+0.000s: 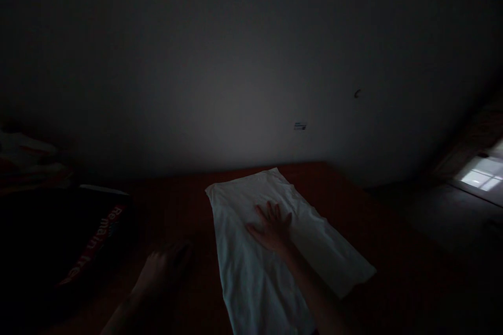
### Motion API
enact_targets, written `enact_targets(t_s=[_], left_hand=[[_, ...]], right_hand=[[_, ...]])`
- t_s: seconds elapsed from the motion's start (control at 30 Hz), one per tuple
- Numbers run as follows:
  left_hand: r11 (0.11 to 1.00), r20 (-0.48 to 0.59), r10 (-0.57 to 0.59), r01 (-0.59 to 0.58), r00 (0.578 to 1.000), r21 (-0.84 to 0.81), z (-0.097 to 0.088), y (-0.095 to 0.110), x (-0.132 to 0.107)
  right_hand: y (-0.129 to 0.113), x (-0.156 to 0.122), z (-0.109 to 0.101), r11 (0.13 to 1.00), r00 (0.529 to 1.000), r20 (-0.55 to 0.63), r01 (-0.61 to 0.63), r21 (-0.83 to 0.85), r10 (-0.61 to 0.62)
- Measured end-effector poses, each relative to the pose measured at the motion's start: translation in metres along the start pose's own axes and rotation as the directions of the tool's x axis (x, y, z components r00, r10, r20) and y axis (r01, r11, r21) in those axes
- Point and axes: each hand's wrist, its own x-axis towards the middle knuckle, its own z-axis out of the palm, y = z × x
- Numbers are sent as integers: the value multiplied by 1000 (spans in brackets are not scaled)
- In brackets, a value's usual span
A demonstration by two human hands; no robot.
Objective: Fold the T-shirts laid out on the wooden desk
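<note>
1. The right hand [271, 227] lies palm down on a white cloth [243, 277], its fingers [275, 211] released and spread flat against the fabric, grasping nothing.
2. The white cloth lies spread out flat on a reddish-brown desk [385, 251], running from the near edge of the view away toward the wall. Its far end sits close to the desk's back edge, and a few soft creases show near the hand.
3. The left hand [163, 269] rests on the bare desk just to the left of the cloth, apart from it. It is in deep shadow, so I cannot tell whether its fingers are released or curled.
4. Further left on the desk lies a dark item with red lettering [98, 241], well apart from the cloth.
5. Behind it, at the left edge, a dim pile [27, 159] is too dark to identify.
6. The plain wall behind the desk carries a small label [300, 126].
7. At the far right a bright patch of light [481, 178] shows.
</note>
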Motion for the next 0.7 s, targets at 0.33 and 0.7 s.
enact_targets(t_s=[0.33, 0.7], left_hand=[[976, 142, -161, 179, 977, -123, 19, 14, 25], [981, 79, -115, 126, 990, -150, 17, 19, 19]], right_hand=[[124, 15, -23, 979, 980, -34, -197, -48, 195], [255, 33, -41, 976, 975, -102, -204, -75, 196]])
